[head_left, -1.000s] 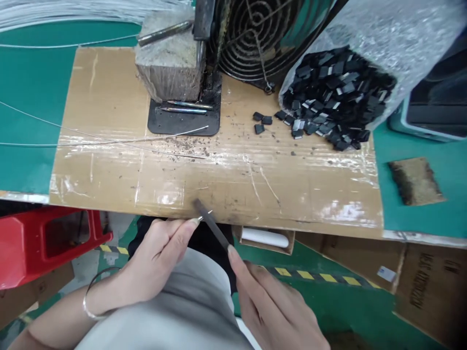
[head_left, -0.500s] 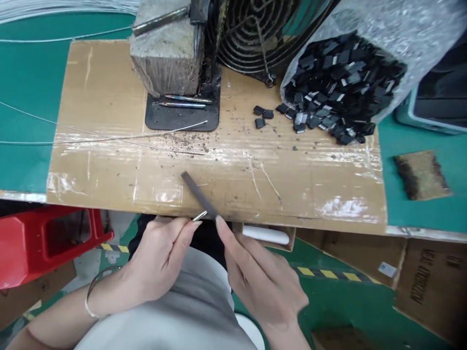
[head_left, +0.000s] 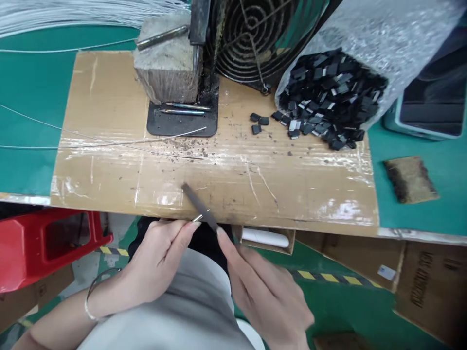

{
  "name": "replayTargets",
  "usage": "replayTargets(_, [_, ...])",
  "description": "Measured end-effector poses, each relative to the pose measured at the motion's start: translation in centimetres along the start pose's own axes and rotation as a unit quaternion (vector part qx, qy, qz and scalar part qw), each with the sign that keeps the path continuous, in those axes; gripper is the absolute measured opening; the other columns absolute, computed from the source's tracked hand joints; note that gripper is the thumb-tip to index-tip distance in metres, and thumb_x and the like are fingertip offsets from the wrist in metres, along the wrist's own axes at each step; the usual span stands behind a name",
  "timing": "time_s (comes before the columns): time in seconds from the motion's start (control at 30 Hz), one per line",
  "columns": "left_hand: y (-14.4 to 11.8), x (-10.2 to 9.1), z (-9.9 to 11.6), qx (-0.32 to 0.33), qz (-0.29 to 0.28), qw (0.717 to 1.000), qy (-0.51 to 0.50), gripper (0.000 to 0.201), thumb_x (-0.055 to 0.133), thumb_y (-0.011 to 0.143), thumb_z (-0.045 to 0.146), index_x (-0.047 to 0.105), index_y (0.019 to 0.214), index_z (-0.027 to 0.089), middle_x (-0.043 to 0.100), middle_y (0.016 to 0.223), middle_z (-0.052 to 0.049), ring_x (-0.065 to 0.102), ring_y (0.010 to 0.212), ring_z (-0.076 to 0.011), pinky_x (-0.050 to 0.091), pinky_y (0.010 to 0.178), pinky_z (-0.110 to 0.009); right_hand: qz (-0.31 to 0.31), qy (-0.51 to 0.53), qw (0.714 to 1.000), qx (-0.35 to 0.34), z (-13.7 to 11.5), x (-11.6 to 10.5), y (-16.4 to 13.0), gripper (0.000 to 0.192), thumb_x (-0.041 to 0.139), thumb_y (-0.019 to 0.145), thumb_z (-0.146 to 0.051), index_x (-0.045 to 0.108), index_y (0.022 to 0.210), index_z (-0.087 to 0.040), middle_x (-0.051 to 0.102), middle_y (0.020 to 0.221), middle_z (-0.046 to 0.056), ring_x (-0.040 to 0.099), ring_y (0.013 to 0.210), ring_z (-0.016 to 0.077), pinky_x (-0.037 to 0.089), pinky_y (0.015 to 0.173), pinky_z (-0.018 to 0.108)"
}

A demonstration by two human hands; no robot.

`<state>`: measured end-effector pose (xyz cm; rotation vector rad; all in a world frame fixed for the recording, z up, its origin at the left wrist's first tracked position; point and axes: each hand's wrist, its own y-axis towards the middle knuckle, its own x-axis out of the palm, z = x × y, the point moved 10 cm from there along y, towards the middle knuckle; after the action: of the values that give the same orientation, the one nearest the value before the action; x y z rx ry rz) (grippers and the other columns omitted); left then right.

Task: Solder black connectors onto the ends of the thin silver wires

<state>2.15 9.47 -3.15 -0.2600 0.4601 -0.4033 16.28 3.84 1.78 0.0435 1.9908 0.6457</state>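
Note:
My right hand (head_left: pixel 262 291) grips a dark flat file (head_left: pixel 197 205), index finger laid along it, its tip slanting up-left over the front edge of the cardboard sheet (head_left: pixel 109 180). Between thumb and fingers my left hand (head_left: pixel 160 260) pinches a small shiny metal pin (head_left: pixel 199 217), and the pin's end touches the file. Both hands are below the table's front edge, above my lap. A thin bracelet (head_left: pixel 91 304) circles my left wrist.
On the cardboard stand a grey block on a black base plate (head_left: pixel 182 119) with two metal rods, a wire fan guard (head_left: pixel 255 39), thin wires (head_left: pixel 109 141) and a plastic bag spilling several small black parts (head_left: pixel 328 102). A red stool (head_left: pixel 47 240) is at lower left.
The file slid forward up-left across the pin, then stayed about there; my right hand followed it toward the table edge. My left hand barely moved.

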Motion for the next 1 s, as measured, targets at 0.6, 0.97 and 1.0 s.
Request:
replayTargets(0.6, [-0.1, -0.4, 1.5, 0.073, 0.043, 0.99, 0.11, 0.038, 0.042, 0.105, 0.014, 0.033, 0.069, 0.023, 0.036, 0.058, 0.007, 0.032, 0.052, -0.0105, 0.029, 0.053, -0.027, 0.018, -0.017, 1.0, -0.003, 0.2, -0.2, 0.5, 0.058, 0.062, 0.098, -0.004, 0.053, 0.153, -0.019, 0.08, 0.081, 0.0, 0.067, 0.062, 0.0092, 0.055, 0.074, 0.017])
replayTargets(0.97, [-0.1, -0.3, 1.0, 0.058, 0.035, 0.995, 0.069, 0.038, 0.041, 0.106, 0.015, 0.034, 0.069, 0.022, 0.036, 0.059, 0.007, 0.032, 0.052, -0.0102, 0.028, 0.053, -0.028, 0.019, -0.013, 1.0, -0.004, 0.1, -0.2, 0.7, 0.06, 0.063, 0.097, -0.003, 0.052, 0.154, -0.019, 0.08, 0.082, 0.001, 0.068, 0.064, 0.0089, 0.055, 0.077, 0.017])
replayTargets(1.0, [0.1, -0.3, 0.7, 0.039, 0.026, 0.998, 0.042, 0.04, 0.04, 0.107, 0.017, 0.034, 0.068, 0.022, 0.035, 0.059, 0.007, 0.031, 0.052, -0.0101, 0.028, 0.052, -0.027, 0.02, -0.015, 1.0, -0.004, 0.2, -0.2, 0.7, 0.06, 0.063, 0.097, -0.003, 0.052, 0.154, -0.019, 0.08, 0.082, 0.001, 0.068, 0.065, 0.0086, 0.054, 0.077, 0.016])
